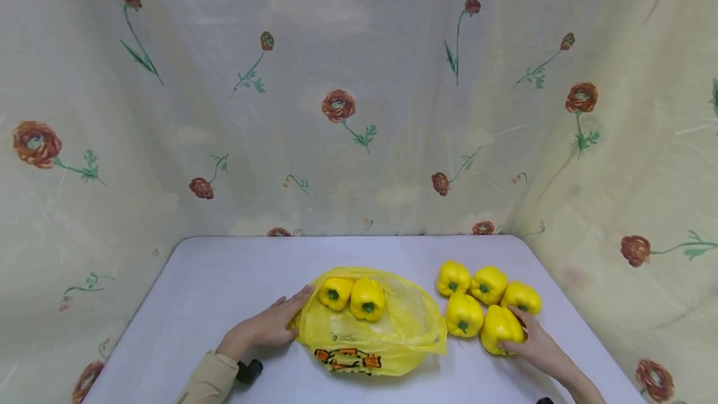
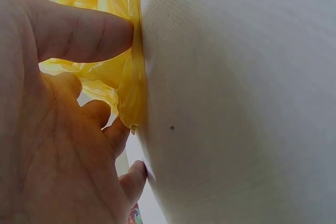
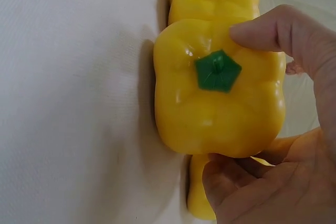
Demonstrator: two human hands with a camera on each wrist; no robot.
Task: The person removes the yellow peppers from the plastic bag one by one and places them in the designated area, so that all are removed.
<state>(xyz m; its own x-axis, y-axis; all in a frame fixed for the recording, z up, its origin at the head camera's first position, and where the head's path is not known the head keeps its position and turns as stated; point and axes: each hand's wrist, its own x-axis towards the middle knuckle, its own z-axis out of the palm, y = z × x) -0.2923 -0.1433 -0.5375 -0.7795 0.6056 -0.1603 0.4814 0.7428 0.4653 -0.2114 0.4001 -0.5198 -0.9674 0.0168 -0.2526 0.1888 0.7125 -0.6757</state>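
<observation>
A yellow plastic bag (image 1: 401, 335) with dark and orange print lies spread on the table. Two yellow bell peppers (image 1: 367, 299) sit within its wide mouth, stems facing me. Along the bag's left edge rests my left hand (image 1: 273, 324), fingers extended. In the left wrist view its thumb (image 2: 86, 34) touches the thin plastic, and the little finger stands off the bag. At the right, my right hand (image 1: 534, 343) grips a bell pepper (image 1: 498, 330) from its right side. The thumb lies on the pepper's face near the green stem, while the fingers curl under its other side.
Several more yellow bell peppers (image 1: 489, 285) are grouped close behind and beside the gripped one. The white table (image 1: 235, 279) meets floral curtains (image 1: 392, 192) at its back and along both sides.
</observation>
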